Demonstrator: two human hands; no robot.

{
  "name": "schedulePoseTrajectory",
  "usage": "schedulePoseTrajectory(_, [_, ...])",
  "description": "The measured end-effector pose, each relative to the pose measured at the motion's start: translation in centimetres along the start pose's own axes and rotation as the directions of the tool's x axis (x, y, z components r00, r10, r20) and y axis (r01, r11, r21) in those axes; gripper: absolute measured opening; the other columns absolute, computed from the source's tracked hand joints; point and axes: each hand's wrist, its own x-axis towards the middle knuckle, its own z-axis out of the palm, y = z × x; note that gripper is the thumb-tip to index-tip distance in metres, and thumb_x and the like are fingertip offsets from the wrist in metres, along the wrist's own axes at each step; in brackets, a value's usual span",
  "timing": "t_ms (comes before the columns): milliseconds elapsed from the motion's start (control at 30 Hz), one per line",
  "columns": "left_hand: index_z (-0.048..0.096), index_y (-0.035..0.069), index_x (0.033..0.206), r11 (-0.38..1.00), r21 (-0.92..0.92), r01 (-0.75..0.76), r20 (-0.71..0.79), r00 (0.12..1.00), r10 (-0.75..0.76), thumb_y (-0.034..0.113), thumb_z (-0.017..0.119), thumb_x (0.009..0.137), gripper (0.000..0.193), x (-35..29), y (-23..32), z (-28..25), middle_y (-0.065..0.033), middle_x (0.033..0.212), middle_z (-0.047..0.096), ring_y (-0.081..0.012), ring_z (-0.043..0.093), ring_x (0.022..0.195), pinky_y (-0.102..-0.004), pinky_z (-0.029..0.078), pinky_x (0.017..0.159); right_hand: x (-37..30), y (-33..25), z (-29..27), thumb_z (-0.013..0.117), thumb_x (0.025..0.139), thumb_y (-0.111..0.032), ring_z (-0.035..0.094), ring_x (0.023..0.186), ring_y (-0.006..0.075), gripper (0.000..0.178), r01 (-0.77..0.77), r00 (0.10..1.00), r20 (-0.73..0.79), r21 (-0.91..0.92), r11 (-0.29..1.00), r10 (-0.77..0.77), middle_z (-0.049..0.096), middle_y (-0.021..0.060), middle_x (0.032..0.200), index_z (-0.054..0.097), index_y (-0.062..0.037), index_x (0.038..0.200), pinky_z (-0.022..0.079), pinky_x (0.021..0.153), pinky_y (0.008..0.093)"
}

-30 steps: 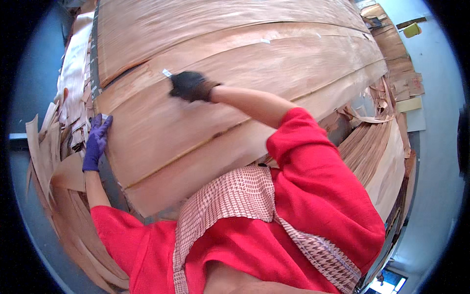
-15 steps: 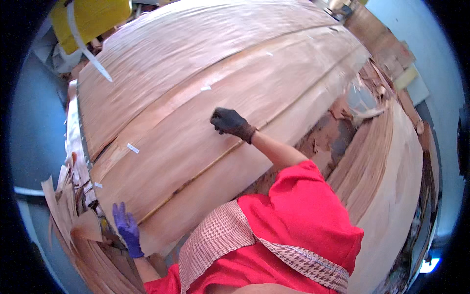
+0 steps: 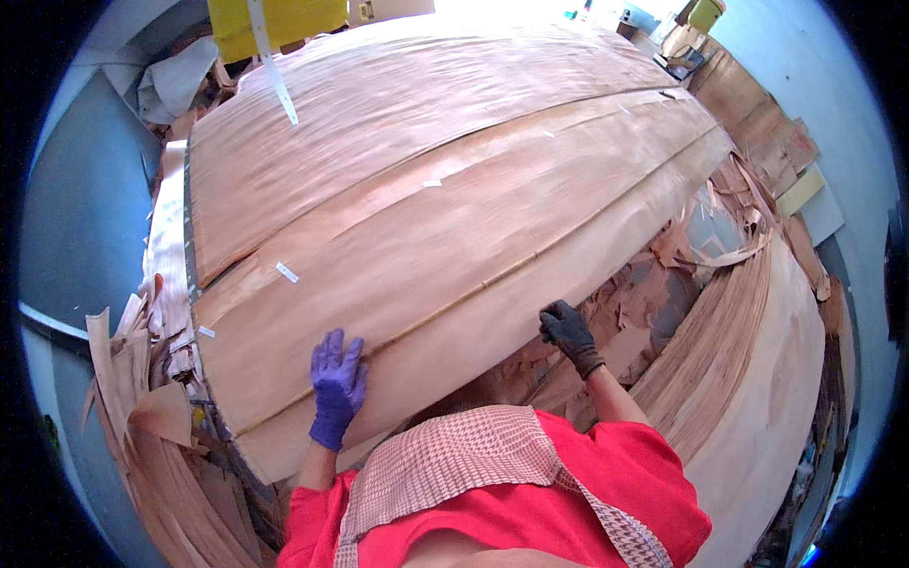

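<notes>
1. Resting low, apparently, with the left hand (image 3: 335, 386), purple-gloved, on the wide veneer sheet (image 3: 445, 248), with fingers slightly parted, right across the thin yellowish strip (image 3: 536, 254)! Best pressed broadly, not with fingertips alone.
2. Over to the right hand (image 3: 568, 331), dark-gloved and curled in at the near edge; impossible to tell from here whether pinching or merely touching.
3. Spread right across the view, just beyond the checked apron (image 3: 454, 445): plenty to support, so better handled gently from both sides.
4. Keep the strip straight and steady under that left palm, probably wise while working the edge.
5. Mind the small white tabs (image 3: 287, 273) farther in (easy to snag with a glove, by the look of it).
6. Steer clear of the curled offcuts (image 3: 161, 414) at left, and avoid sharp lifting, for fear of splitting.
</notes>
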Motion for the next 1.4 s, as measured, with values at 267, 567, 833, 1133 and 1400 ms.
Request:
schedulePoseTrajectory(267, [0.051,0.012,0.114,0.951,-0.114,-0.288,0.095,0.949,0.299,0.015,0.056,0.072,0.043,6.7,9.3,2.5,-0.0196,0.125,0.039,-0.0359,0.037,0.115,-0.0495,0.026,0.096,-9.3,14.7,-6.6,0.052,0.08,-0.021,0.055,0.052,0.0146,0.019,-0.253,0.932,-0.216,0.183,0.95,0.29,0.056,0.0076,0.063,0.053,-0.0018,0.079,0.044,0.046,0.028])
schedulePoseTrajectory(567, [0.047,0.009,0.118,0.892,-0.059,-0.448,0.14,0.881,0.452,0.016,0.053,0.076,0.043,15.0,22.3,12.2,-0.0187,0.126,0.039,-0.0341,0.037,0.116,-0.0439,0.027,0.097,-13.7,25.0,-16.7,0.051,0.079,-0.026,0.054,0.056,0.0188,0.025,-0.4,0.832,-0.172,0.475,0.784,0.528,0.055,0.0106,0.065,0.052,-0.0015,0.078,0.042,0.053,0.0328])
schedulePoseTrajectory(833, [0.047,0.011,0.119,0.793,0.303,-0.528,0.193,0.849,0.491,0.022,0.048,0.081,0.04,17.8,25.9,19.0,-0.0162,0.128,0.038,-0.0308,0.033,0.12,-0.0467,0.022,0.099,-13.3,32.5,-23.4,0.049,0.079,-0.021,0.052,0.052,0.0174,0.02,-0.356,0.869,-0.247,0.29,0.888,0.429,0.053,0.0098,0.059,0.053,-0.0023,0.074,0.042,0.051,0.0326])
schedulePoseTrajectory(1133, [0.048,0.009,0.117,0.834,0.256,-0.489,0.247,0.867,0.433,0.022,0.048,0.079,0.04,18.4,27.0,19.5,-0.0175,0.128,0.038,-0.0354,0.03,0.122,-0.0511,0.018,0.1,0.6,31.0,-32.0,0.051,0.081,-0.02,0.053,0.055,0.0137,0.019,-0.312,0.905,-0.155,0.391,0.866,0.396,0.055,0.0063,0.067,0.054,-0.0016,0.085,0.045,0.051,0.027])
schedulePoseTrajectory(1400, [0.05,0.009,0.111,0.867,0.248,-0.432,0.321,0.881,0.347,0.022,0.05,0.077,0.036,17.3,26.6,19.4,-0.0192,0.123,0.041,-0.0377,0.036,0.117,-0.0546,0.021,0.098,14.8,26.7,-42.1,0.053,0.082,-0.021,0.054,0.054,0.011,0.02,-0.21,0.962,-0.117,0.254,0.944,0.245,0.056,0.0036,0.068,0.054,-0.0028,0.092,0.042,0.048,0.0228])
